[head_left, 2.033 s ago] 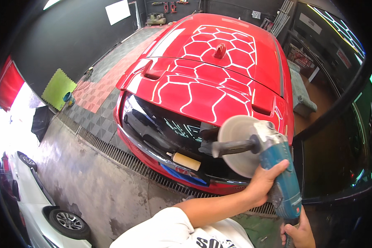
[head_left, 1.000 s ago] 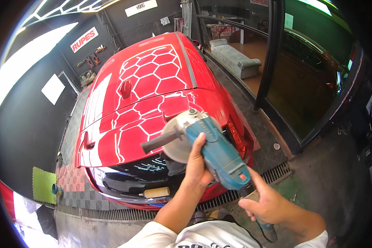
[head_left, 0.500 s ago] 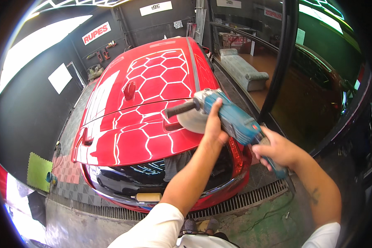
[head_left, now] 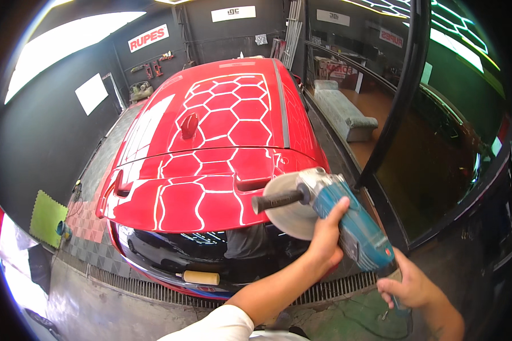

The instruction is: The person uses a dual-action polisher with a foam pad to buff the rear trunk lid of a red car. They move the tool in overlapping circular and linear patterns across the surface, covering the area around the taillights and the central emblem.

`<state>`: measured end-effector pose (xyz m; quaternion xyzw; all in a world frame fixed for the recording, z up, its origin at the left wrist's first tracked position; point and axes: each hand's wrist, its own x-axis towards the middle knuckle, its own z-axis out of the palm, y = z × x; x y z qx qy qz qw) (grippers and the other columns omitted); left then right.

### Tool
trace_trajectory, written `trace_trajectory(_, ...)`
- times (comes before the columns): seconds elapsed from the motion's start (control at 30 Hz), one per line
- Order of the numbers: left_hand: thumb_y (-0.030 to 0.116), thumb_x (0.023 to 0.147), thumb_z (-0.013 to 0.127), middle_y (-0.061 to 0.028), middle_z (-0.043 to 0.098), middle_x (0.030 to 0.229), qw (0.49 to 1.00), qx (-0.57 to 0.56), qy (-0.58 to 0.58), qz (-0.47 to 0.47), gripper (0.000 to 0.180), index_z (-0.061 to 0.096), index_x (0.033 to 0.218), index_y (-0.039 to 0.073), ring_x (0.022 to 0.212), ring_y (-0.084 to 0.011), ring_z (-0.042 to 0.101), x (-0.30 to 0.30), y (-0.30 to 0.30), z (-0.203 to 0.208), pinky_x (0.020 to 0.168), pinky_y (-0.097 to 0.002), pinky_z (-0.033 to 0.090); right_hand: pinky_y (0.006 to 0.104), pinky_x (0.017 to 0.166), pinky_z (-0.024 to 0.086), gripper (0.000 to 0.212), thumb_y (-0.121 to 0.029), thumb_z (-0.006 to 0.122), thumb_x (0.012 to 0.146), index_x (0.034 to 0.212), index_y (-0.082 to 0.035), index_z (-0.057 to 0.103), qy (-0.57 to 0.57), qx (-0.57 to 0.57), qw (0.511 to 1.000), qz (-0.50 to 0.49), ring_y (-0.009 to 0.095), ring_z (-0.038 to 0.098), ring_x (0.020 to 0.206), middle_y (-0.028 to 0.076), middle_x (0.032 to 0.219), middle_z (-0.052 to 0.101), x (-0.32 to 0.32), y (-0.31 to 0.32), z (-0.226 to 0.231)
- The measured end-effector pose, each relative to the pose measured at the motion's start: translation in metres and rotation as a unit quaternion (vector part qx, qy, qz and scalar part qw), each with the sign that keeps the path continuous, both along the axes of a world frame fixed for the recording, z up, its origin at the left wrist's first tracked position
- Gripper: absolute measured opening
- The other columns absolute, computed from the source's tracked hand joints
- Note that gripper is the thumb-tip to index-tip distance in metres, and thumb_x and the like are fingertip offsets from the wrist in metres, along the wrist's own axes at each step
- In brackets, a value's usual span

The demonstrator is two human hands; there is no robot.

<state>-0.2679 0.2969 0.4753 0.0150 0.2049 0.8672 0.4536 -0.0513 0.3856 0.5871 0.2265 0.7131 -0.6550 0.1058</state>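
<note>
A blue rotary polisher with a silver head is held tilted at the right rear corner of a red car. My left hand is wrapped around its body from below, thumb along the side. My right hand grips its rear handle, from which a cord hangs. The black side handle points left with no hand on it. A pale round pad overlaps the right end of the red rear spoiler; I cannot tell whether it touches the paint.
A tan bottle lies at the car's rear below the dark rear window. A red antenna fin stands on the roof. A floor grate runs behind the car. To the right are a glass partition with a black post and a grey sofa.
Both hands have carried the polisher right and nearer to me, off the spoiler's middle-right part. The view has shifted slightly. Both grips stay the same.
</note>
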Motion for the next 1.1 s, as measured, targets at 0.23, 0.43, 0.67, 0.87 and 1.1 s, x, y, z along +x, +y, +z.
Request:
trace_trajectory(0.23,0.048,0.098,0.079,-0.0125,0.072,0.113,1.000,-0.012,0.025,0.008,0.053,0.063,0.127,0.006,0.105,-0.0305,0.072,-0.074,0.033,-0.001,0.101,-0.0540,0.059,0.0310,0.056,0.055,0.082,-0.013,0.071,0.098,0.167,-0.008,0.028,0.039,0.053,0.998,0.016,0.013,0.063,0.064,0.007,0.091,0.065,-0.070,0.032,-0.007)
trace_trajectory(0.43,0.051,0.098,0.077,-0.0125,0.072,0.111,0.997,0.050,0.053,0.019,0.053,0.064,0.123,0.006,0.105,-0.0310,0.071,-0.130,0.042,-0.012,0.102,-0.0550,0.058,0.0304,0.056,0.055,0.070,-0.014,0.069,0.099,0.160,-0.005,0.037,0.042,0.083,0.995,0.042,0.012,0.062,0.064,0.006,0.088,0.063,-0.121,0.040,-0.006)
trace_trajectory(0.67,0.048,0.101,0.075,-0.0122,0.069,0.123,0.999,0.053,0.000,0.003,0.055,0.059,0.135,0.007,0.116,-0.0292,0.069,-0.002,0.006,-0.003,0.109,-0.0534,0.055,0.0304,0.059,0.054,0.083,-0.001,0.065,0.098,0.169,-0.004,0.023,-0.003,0.055,0.998,0.043,0.012,0.061,0.064,0.012,0.117,0.065,-0.015,0.021,0.014)
trace_trajectory(0.87,0.050,0.099,0.076,-0.0128,0.069,0.122,0.999,0.048,0.005,0.002,0.058,0.060,0.134,0.007,0.115,-0.0302,0.069,-0.046,0.028,-0.008,0.109,-0.0536,0.055,0.0301,0.057,0.055,0.082,-0.006,0.068,0.097,0.168,-0.005,0.026,0.017,0.092,0.995,0.046,0.013,0.062,0.062,0.009,0.098,0.065,-0.054,0.033,0.013)
trace_trajectory(1.1,0.053,0.098,0.076,-0.0126,0.072,0.116,0.993,0.107,0.037,0.019,0.055,0.063,0.128,0.008,0.109,-0.0296,0.071,-0.119,0.043,-0.004,0.104,-0.0525,0.057,0.0286,0.055,0.054,0.076,-0.009,0.068,0.098,0.165,-0.007,0.032,0.042,0.127,0.989,0.058,0.011,0.060,0.065,0.006,0.103,0.063,-0.122,0.041,0.016)
